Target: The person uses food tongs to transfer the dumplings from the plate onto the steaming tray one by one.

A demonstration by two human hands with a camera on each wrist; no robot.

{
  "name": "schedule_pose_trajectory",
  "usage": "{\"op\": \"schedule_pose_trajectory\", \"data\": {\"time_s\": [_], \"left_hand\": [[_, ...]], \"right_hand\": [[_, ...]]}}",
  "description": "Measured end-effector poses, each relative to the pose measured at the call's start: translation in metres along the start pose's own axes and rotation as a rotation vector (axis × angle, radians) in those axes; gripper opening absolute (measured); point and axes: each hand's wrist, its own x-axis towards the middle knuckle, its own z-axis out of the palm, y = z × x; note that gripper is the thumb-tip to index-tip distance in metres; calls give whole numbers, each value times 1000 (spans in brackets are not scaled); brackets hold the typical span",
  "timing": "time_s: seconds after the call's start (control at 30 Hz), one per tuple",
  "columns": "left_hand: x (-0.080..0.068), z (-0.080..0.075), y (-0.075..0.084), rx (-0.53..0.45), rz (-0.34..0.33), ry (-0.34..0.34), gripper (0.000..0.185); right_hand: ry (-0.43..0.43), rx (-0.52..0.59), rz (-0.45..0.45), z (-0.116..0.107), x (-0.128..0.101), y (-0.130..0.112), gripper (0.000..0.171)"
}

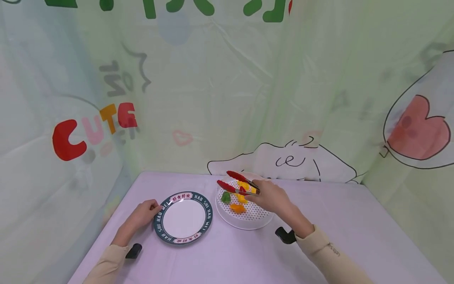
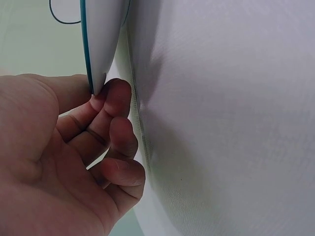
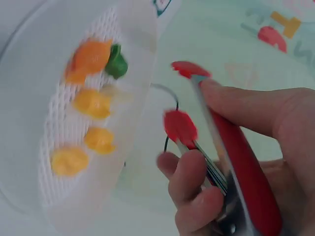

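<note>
My left hand [image 1: 144, 215] pinches the left rim of a round plate [image 1: 184, 219], white with a dark teal lettered border. In the left wrist view the plate [image 2: 101, 44] shows edge-on between thumb and curled fingers [image 2: 120, 98]. My right hand [image 1: 271, 195] holds metal tongs [image 1: 227, 186] with red tips over a round white perforated basket [image 1: 244, 225]. The tongs' tips [image 3: 180, 125] are spread apart with nothing between them. Several small pepper-like pieces lie in the basket: a green one [image 1: 226, 197], an orange one [image 1: 238, 208] and yellow ones [image 3: 93, 103].
The table has a pale lilac cover [image 1: 227, 260]. Plate and basket stand side by side on it, close together. Printed curtains [image 1: 220, 98] rise at the back and along both sides. A dark wrist-camera mount [image 1: 285, 235] sits by each cuff.
</note>
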Motion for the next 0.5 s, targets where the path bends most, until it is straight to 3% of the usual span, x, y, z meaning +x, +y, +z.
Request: {"op": "schedule_pose_trajectory", "data": {"time_s": [0.2,0.33,0.5], "left_hand": [[-1,0,0,-11,-11,-7,18],[0,2,-1,-12,-10,-12,18],[-1,1,-1,-15,-9,-8,17]], "right_hand": [[55,161,-30,44,-33,-25,90],[-31,245,-52,79,-57,-33,91],[-128,240,-79,105,-71,-35,91]]}}
